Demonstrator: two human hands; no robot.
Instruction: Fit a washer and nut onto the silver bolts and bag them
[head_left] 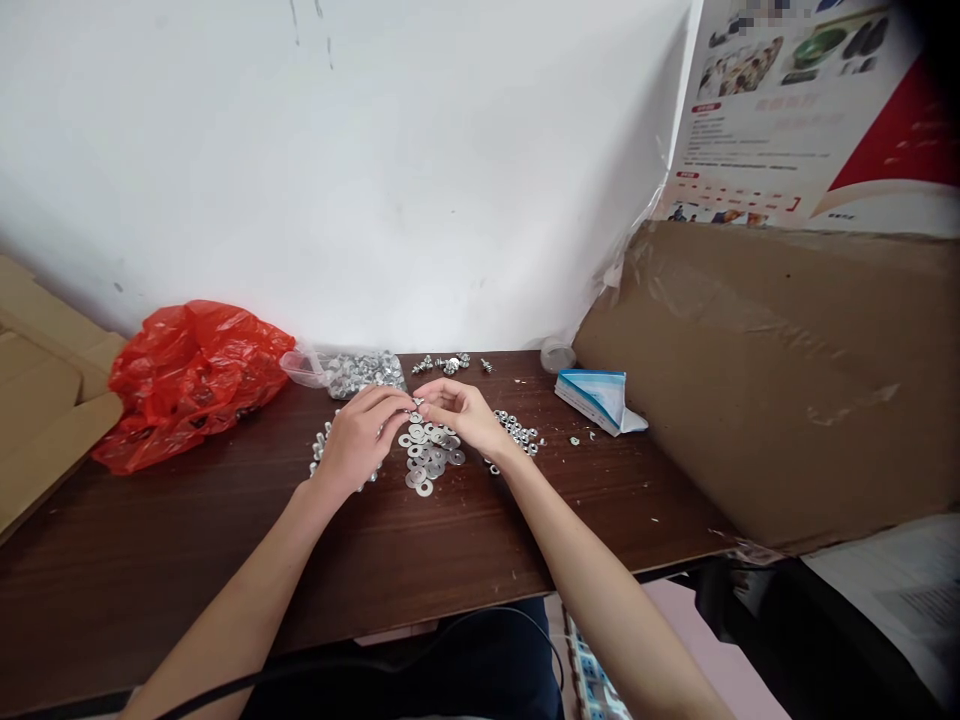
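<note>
Above the washers, my left hand (pixel 363 432) and my right hand (pixel 463 412) meet at the fingertips. Both pinch a small silvery metal fastener (pixel 418 402), mostly covered by the fingers, so its exact kind is unclear. Flat washers (pixel 427 458) lie in a loose pile just below the hands. A group of nuts (pixel 519 432) is beside my right wrist, partly behind it. Small bolts (pixel 319 446) lie around my left hand, which hides many of them. Toward the wall are several bolts fitted with washers and nuts (pixel 450 366).
A clear bag of metal parts (pixel 366 374) and a red plastic bag (pixel 195 380) sit at the back left. Cardboard stands on the left (pixel 52 380) and right (pixel 780 390). A blue-white packet (pixel 592 398) and a round clear container (pixel 558 356) are at the right on the brown table (pixel 420 560).
</note>
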